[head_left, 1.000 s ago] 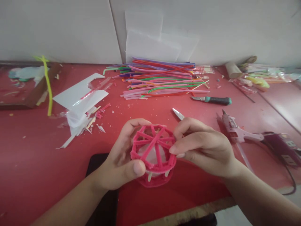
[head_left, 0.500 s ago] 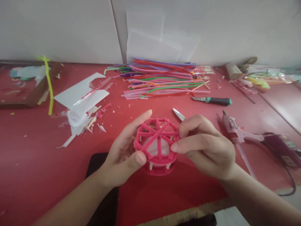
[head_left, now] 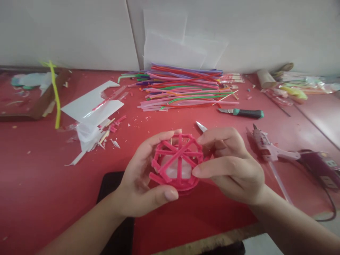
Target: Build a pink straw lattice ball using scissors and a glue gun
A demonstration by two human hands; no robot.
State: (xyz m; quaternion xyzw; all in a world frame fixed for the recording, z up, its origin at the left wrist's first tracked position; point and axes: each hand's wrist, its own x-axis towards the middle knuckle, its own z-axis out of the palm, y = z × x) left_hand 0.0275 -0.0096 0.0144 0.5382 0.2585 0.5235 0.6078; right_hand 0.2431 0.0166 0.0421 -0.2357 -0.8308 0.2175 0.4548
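Observation:
A round pink craft frame [head_left: 179, 166] of fuzzy strips, with crossed spokes like a wheel on its upper face, is held up between both hands. My left hand [head_left: 145, 177] wraps its left side, thumb along the lower front edge and fingers behind. My right hand [head_left: 233, 166] pinches the right rim between thumb and forefinger. One pink strip end juts out at the frame's lower left. Something whitish shows through the spokes. Just beyond my right hand, a metal blade tip [head_left: 201, 126] sticks out; the rest of that tool is hidden.
Pipe cleaners [head_left: 183, 85] in many colours lie at the back. A utility knife [head_left: 240, 113] and a glue gun [head_left: 271, 148] with a cord are on the right. Cut white paper [head_left: 92, 102] and scraps lie left. A black flat object [head_left: 114, 219] is beside my left forearm.
The pink frame has tilted, so its lower part shows less. My left thumb has slid right along the front edge, and a strip end now stands out at lower left.

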